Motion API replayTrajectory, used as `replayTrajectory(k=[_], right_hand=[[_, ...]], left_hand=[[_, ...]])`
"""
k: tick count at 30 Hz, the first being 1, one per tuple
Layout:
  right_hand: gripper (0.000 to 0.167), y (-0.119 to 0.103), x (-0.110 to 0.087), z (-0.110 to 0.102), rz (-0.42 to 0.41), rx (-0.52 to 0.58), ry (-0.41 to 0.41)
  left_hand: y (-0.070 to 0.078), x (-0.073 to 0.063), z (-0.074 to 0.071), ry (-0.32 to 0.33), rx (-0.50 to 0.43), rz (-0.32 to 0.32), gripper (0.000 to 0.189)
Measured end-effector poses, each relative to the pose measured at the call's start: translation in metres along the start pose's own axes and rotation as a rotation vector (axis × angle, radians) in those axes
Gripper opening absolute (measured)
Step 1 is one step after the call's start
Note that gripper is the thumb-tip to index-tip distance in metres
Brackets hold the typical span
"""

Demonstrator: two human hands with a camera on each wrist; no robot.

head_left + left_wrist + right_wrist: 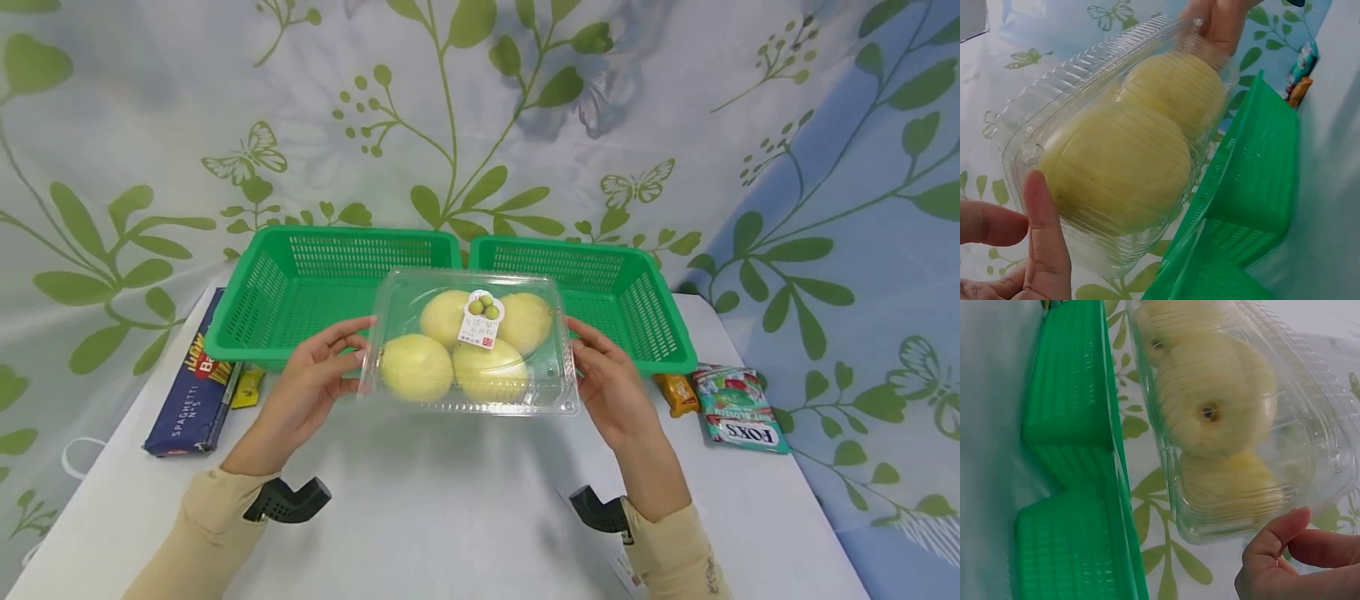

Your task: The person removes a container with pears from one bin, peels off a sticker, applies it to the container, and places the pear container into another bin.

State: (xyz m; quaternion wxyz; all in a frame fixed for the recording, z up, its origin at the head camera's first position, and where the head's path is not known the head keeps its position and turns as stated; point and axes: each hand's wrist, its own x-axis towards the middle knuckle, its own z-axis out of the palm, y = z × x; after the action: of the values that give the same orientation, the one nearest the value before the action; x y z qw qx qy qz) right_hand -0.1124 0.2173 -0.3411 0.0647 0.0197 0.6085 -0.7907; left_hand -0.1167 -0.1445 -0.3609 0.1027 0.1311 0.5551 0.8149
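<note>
A clear plastic clamshell box [555, 367] with several round, pale yellow fruits [417, 367] is held up above the white table, tilted so its labelled lid shows in the head view. My left hand [318, 371] grips the box's left end. At the opposite end, my right hand [611, 383] holds it by the edge. The left wrist view shows the left fingers [1044, 240] against the plastic; the right thumb and fingers [1272, 540] meet at the box's corner in the right wrist view. A white label [480, 321] with a fruit picture sticks to the lid.
Behind the box stand two green baskets, the left basket [247, 337] and the right basket [660, 325]. At left lie a blue spaghetti box [191, 408] and a yellow packet [247, 388]. An orange packet [677, 394] and a green Fox's bag [738, 408] lie at right.
</note>
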Motion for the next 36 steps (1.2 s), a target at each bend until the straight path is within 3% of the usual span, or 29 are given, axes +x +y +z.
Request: replayTrajectory(k=[8, 25, 36], right_hand=[[0.029, -0.013, 0.014, -0.017, 0.025, 0.046, 0.019], [0.026, -0.029, 0.048, -0.064, 0.062, 0.185, 0.004], [0.06, -0.038, 0.067, -0.084, 0.136, 0.112, 0.043]], left_hand=[[0.0, 0.035, 0.016, 0.059, 0.159, -0.084, 0.045], [-0.006, 0.095, 0.051, 0.044, 0.241, -0.163, 0.046], [-0.022, 0.125, 0.061, 0.023, 0.26, -0.235, 0.051]])
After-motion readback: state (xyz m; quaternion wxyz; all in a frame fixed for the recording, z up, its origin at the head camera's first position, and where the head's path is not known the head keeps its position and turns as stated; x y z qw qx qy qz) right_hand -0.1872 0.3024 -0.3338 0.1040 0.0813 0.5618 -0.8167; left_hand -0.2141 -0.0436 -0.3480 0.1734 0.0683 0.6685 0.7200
